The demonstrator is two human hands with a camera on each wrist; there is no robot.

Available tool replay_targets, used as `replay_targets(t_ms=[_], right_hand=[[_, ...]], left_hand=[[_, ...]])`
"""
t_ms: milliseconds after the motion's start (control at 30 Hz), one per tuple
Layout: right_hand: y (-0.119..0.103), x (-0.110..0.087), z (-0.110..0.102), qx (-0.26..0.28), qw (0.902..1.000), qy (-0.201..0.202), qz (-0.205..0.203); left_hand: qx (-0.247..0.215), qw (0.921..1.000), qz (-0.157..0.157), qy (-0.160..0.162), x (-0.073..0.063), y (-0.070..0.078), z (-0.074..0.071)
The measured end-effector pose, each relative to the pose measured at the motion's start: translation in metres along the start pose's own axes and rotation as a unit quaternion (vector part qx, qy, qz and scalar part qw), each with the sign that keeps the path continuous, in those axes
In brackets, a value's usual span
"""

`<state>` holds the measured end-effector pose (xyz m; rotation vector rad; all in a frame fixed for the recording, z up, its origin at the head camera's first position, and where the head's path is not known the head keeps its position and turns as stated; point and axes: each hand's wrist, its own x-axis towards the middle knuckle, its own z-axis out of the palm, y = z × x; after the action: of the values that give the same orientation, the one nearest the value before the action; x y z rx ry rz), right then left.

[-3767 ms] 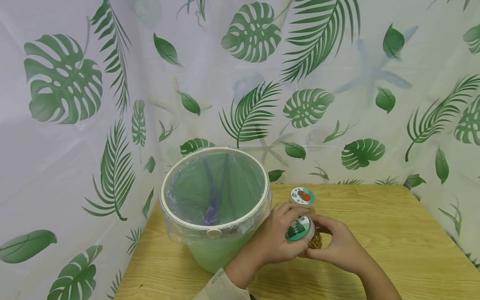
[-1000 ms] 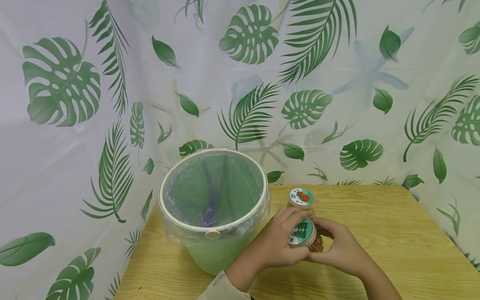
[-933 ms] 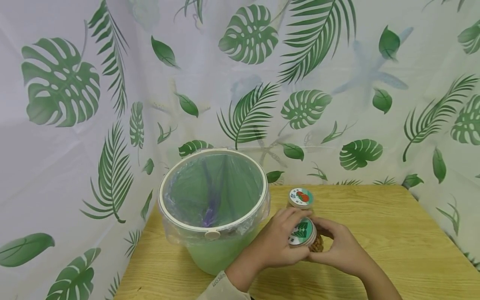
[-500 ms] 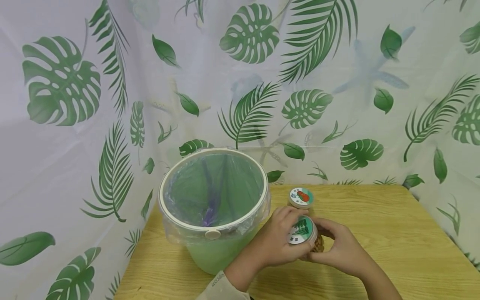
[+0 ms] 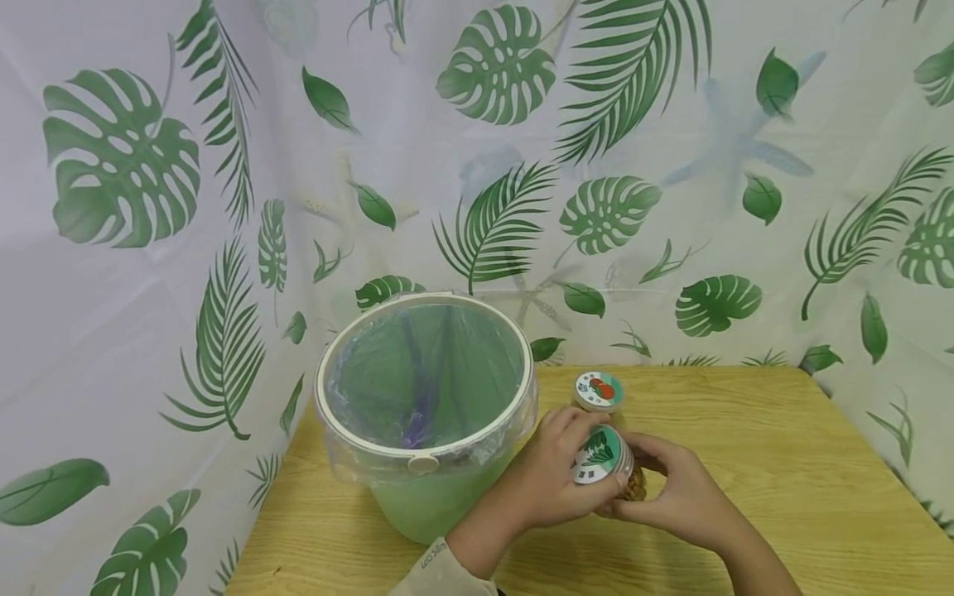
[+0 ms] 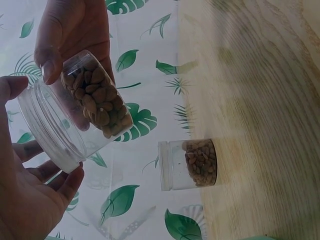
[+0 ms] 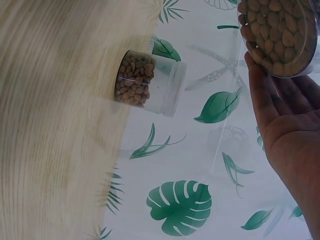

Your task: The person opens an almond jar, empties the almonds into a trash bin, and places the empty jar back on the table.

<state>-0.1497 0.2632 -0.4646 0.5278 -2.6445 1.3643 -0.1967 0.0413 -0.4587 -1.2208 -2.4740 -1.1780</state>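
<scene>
"What closes in the space?"

"White cloth (image 5: 417, 149), creased and printed with green leaves (image 5: 611, 215), covers the walls. Below it spreads a yellowish wooden table (image 5: 782, 472) with long streaks of grain."

"And the containers on it?"

"On the left stands a pale green bucket (image 5: 428, 509), round and tapering, lined with a crinkled clear plastic bag (image 5: 477, 372). A smooth cream ring (image 5: 527, 364) circles its mouth, and a purple strip (image 5: 420, 422) runs down inside."

"Where's the jar being handled?"

"Just right of the bucket, raised over the table and tilted. That jar (image 6: 95, 97) is a clear cylinder, partly filled with brown, almond-shaped nuts (image 7: 277, 32). Its round lid (image 5: 599, 455), bearing a green vegetable picture, sits over the mouth."

"How do the hands lie?"

"The left hand (image 5: 555, 472) curls its fingers round the lid; the right hand (image 5: 678, 488) grips the body."

"Anything behind them?"

"A second jar (image 7: 145, 82) stands upright on the wood, holding similar nuts, with red tomatoes pictured on top."
</scene>
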Motion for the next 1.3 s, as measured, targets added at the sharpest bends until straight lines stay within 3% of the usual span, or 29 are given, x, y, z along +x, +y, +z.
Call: replay_targets(t_ms=[500, 1033, 1300], right_hand=[[0.004, -0.002, -0.002, -0.006, 0.9999, 0.010, -0.004], [0.002, -0.006, -0.018, -0.048, 0.9973, 0.032, 0.045], [0.005, -0.007, -0.023, -0.072, 0.9946, 0.046, 0.058]], left_hand=[[-0.006, 0.9999, -0.013, -0.002, -0.004, -0.001, -0.001], [-0.011, 0.9991, -0.038, -0.015, -0.013, -0.002, -0.001], [-0.041, 0.9971, -0.061, -0.022, -0.018, -0.008, 0.003]])
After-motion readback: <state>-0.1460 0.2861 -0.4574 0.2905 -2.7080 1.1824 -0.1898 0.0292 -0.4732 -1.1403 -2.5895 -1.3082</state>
